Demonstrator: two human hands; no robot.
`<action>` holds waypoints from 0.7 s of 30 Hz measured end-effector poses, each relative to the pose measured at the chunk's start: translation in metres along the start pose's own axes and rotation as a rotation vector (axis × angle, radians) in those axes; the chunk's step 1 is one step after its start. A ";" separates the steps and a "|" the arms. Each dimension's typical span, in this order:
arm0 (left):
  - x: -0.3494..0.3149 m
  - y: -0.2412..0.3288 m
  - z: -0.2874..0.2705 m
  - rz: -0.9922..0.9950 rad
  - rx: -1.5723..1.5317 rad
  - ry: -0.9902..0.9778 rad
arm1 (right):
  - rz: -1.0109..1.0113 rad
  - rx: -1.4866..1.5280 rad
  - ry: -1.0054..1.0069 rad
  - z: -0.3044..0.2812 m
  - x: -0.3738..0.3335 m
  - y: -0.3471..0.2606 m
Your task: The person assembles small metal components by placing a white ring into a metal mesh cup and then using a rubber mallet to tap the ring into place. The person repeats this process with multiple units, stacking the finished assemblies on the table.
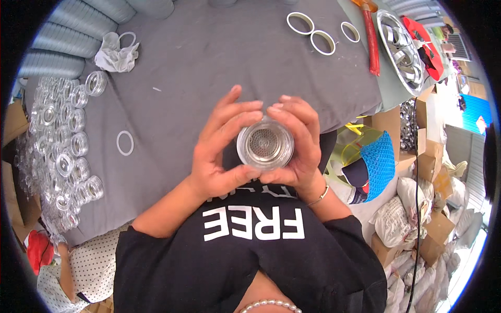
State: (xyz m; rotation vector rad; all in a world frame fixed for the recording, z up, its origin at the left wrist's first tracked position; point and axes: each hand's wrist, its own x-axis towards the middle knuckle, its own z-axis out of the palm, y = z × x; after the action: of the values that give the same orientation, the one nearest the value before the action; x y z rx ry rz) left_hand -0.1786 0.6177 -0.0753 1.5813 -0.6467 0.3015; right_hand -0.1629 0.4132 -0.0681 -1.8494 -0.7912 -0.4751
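Observation:
Both of my hands are wrapped round a round clear container point(287, 147) with a perforated metal disc in its middle. It is held level in front of my chest, near the table's front edge. The fingers and thumb of my left hand point(213, 151) grip its left side. My right hand point(305, 138) curls round the right side, thumb at the near rim and fingertips at the far rim. The fingertips of the two hands almost meet at the far side. What lies under the container is hidden.
Stacked clear round pieces point(65, 151) crowd the table's left side; grey ribbed stacks point(73, 31) stand behind. White rings point(301, 23), a crumpled white cloth point(112, 57), a red-handled hammer point(371, 41) and an oval tray point(383, 31) of metal rings lie about. A person in dotted clothing point(94, 261) is at lower left.

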 end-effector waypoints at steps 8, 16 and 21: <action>0.000 0.031 -0.039 -0.225 0.094 0.015 | 0.147 0.048 -0.089 -0.024 0.004 0.029; -0.024 -0.041 -0.263 -0.532 1.463 0.603 | 0.431 -0.650 0.024 -0.088 0.055 0.181; -0.014 -0.068 -0.277 -0.501 1.525 0.372 | 0.385 -0.588 0.071 -0.071 0.062 0.172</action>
State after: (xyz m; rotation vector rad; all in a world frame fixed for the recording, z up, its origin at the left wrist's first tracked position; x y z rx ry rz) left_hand -0.1010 0.8911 -0.1035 2.9130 0.4871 0.7762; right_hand 0.0048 0.3221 -0.1130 -2.4424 -0.2355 -0.5555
